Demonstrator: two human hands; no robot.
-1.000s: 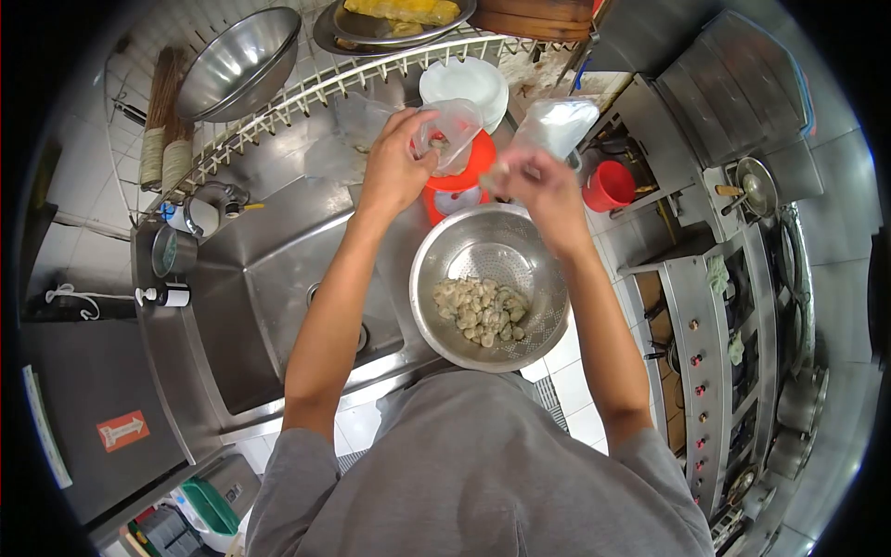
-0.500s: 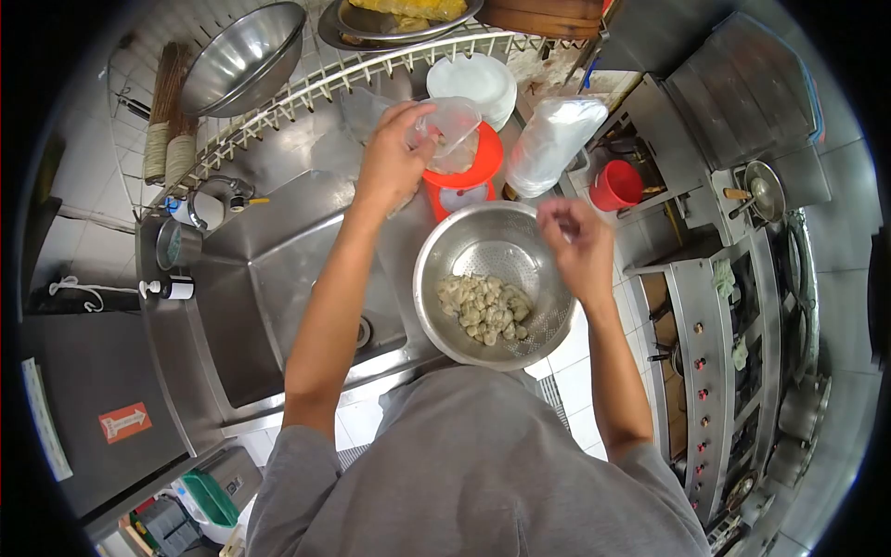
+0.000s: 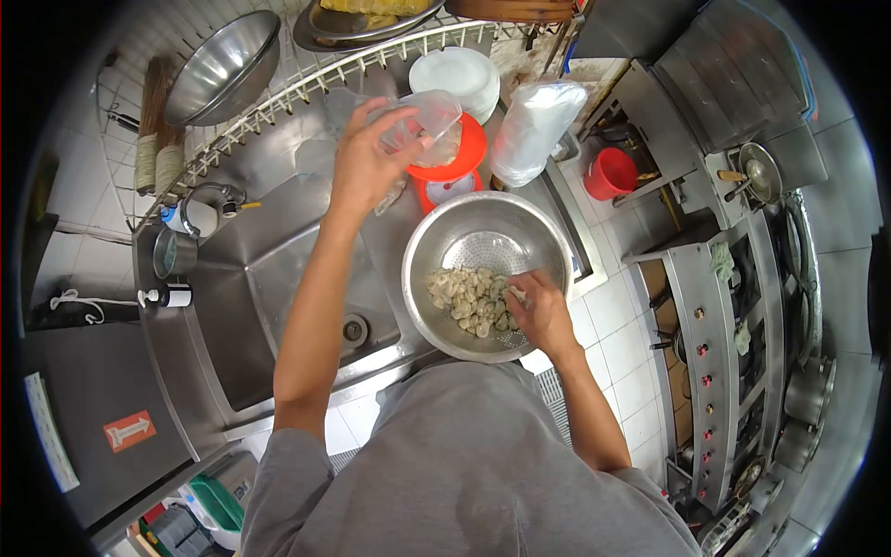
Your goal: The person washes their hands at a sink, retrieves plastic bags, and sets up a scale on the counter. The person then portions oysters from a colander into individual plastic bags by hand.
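A clear plastic container [image 3: 434, 113] is gripped at its rim by my left hand [image 3: 369, 153], tilted over a red scale [image 3: 464, 156] whose pan holds a clear bag. My right hand [image 3: 541, 311] is down inside a perforated steel colander [image 3: 427, 232], fingers closed at the right edge of a pile of shucked oysters [image 3: 471, 299]. What those fingers hold is too small to make out. The colander stands just in front of the scale.
A steel sink [image 3: 297, 278] lies to the left. Behind the scale are stacked white plates [image 3: 455, 79] and a roll of plastic bags [image 3: 538, 130]. A red bucket [image 3: 611, 174] and a stove [image 3: 715, 371] stand at the right. Steel bowls [image 3: 223, 70] rest on the rack.
My right hand has gone from beside the container down into the colander, onto the oysters. My left hand still holds the container, now tilted more over the scale.
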